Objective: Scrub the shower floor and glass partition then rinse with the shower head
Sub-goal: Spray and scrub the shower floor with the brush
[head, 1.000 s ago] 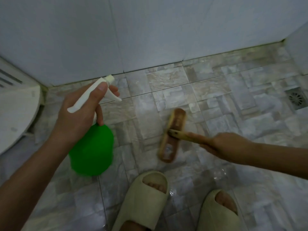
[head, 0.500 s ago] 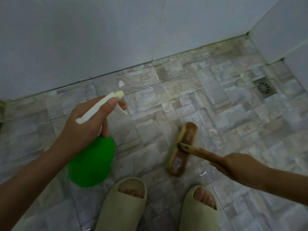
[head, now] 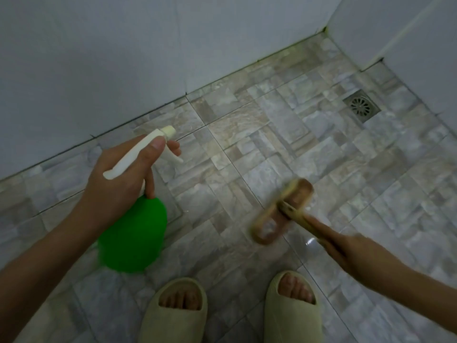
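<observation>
The left hand point(head: 118, 184) is wrapped around the white trigger head of a green spray bottle point(head: 133, 233), held above the near left of the tiled shower floor point(head: 272, 134). The right hand point(head: 346, 248) is closed on the handle of a wooden scrub brush point(head: 282, 211), whose blurred head is down at the floor, just beyond two beige slippers point(head: 175, 315). A metal drain point(head: 361, 105) sits far right, near the wall corner.

Under me the floor point(head: 321, 154) is stone-look tile, mixed grey and beige blocks, wet sheen near my feet. Plain pale wall point(head: 123, 58) ahead, a second wall point(head: 400, 28) meets it at the right corner. Square metal drain point(head: 361, 109) there (dim, cool light).
</observation>
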### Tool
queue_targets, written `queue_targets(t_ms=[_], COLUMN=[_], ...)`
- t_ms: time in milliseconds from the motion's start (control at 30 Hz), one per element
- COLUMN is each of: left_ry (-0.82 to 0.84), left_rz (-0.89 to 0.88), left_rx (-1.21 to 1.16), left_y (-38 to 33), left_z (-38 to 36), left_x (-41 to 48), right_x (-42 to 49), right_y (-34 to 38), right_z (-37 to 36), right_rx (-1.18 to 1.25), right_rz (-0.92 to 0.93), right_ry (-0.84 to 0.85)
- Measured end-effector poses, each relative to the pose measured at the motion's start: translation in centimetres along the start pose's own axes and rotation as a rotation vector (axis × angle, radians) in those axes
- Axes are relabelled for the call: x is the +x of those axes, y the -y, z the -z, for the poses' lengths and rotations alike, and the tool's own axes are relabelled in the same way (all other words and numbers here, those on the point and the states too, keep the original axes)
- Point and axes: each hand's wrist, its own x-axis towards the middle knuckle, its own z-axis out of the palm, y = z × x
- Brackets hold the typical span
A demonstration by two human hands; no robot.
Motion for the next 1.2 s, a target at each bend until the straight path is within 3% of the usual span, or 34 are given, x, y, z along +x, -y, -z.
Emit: queue_targets(t_ms=[100, 233, 333, 567, 800, 900, 1033, 1133, 1200], left_ry=[0.021, 0.056, 0.103, 0.158, 0.206, 0.277, 0.333, 0.37, 0.415], left_rz=[-0.009, -0.026, -0.029, -0.082, -0.1, -0.126, -0.13, -0.115, -0.122], left_rx=[0.013, 0.005, 0.001, -0.101, -0.098, -0.127, -0.136, -0.144, -0.143], left_y=[-0.3, -0.5, -0.8, -2.4, -3.2, -3.3, -3.4, -4.0, -4.7], left_z=[-0.8, -2.3, -4.0, -7.2, -10.1, -10.9, -11.9, -13.5, -15.1], left_x=[0.7, 1.8, 2.6, 3.8, 4.9, 5.0, 4.9, 4.6, 4.2], right_x=[-2.1, 7.1, 13.0, -1.7, 9.2, 0.4, -13.3, -13.2, -8.9], right_y=[-1.4, 0.6, 0.4, -2.1, -4.0, -3.7, 0.4, 0.8, -1.2], right_z=[0.4, 1.9, 4.5, 0.1, 3.4, -2.0, -8.7, -8.6, -7.7], right_rx=[0.016, 0.174, 0.276, 0.229, 0.323, 0.394, 0.439, 0.412, 0.437], right_rz=[-0.135, 0.002, -0.049, -0.319, -0.309, -0.33, -0.532, -0.6, -0.537], right_ry=[0.068, -0.217, -0.269, -0.069, -0.335, -0.329, -0.141, -0.135, -0.255])
